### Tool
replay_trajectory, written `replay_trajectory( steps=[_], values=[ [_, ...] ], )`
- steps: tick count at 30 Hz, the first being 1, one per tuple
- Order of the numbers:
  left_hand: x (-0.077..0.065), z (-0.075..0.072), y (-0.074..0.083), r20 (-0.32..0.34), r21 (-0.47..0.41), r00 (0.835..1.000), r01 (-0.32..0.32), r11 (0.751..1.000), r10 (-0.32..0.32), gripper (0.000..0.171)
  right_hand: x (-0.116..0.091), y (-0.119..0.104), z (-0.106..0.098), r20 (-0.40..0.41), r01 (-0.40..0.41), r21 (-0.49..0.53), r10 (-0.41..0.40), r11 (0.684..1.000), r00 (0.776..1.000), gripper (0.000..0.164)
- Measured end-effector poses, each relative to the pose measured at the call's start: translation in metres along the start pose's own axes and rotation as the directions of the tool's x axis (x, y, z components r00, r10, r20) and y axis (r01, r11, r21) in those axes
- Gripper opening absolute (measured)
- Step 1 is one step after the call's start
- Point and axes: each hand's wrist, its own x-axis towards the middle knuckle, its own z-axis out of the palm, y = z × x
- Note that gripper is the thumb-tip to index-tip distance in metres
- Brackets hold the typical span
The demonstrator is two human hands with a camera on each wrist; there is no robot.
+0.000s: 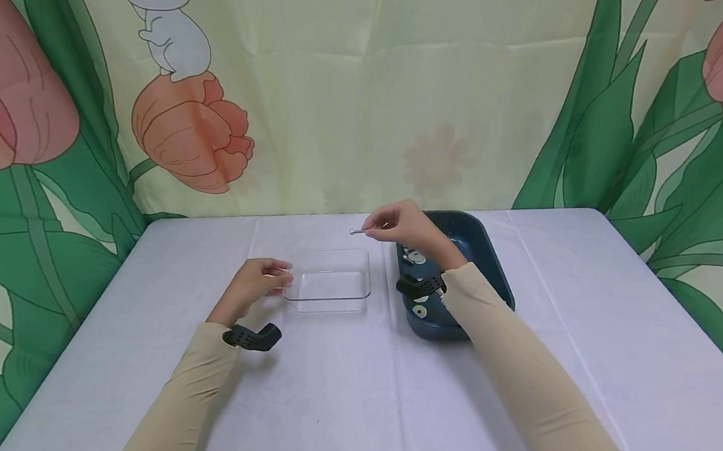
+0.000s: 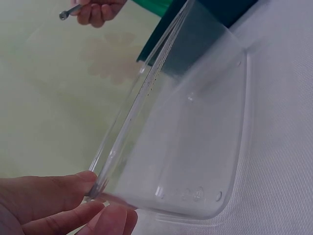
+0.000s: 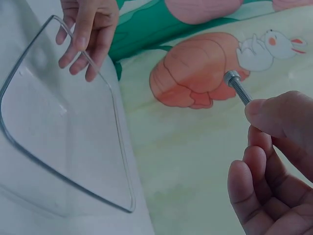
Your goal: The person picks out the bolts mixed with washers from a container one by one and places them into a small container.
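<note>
My right hand (image 1: 408, 230) pinches a socket-head bolt (image 3: 238, 87) by its threaded end between thumb and forefinger, head pointing out to the left. It is raised above the table, over the far left of a dark blue tray (image 1: 500, 284). With thumb and fingers on either side of the rim, my left hand (image 1: 253, 284) holds the left side of a clear plastic box (image 1: 357, 286). That box is on the table with its open top up, and only bare bottom shows through its walls. In the left wrist view the bolt's head (image 2: 63, 15) appears beyond the box.
Several round washers (image 1: 420, 311) lie along the left part of the tray, some of them hidden under my right forearm. A white cloth (image 1: 330, 410) covers the table. Behind it hangs a floral curtain (image 1: 347, 107).
</note>
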Motion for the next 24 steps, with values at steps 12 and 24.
replay_trajectory(
  steps=[12,24],
  values=[
    [0.0,0.003,0.001,-0.001,-0.007,1.0,0.017,1.0,-0.017,0.043,0.01,-0.003,0.016,0.026,0.011,0.017,-0.011,1.0,1.0,0.017],
    [0.002,0.007,0.002,-0.005,-0.024,1.0,0.02,1.0,-0.02,0.042,0.012,0.0,0.024,0.06,0.04,-0.015,-0.04,0.999,0.997,0.016]
  ],
)
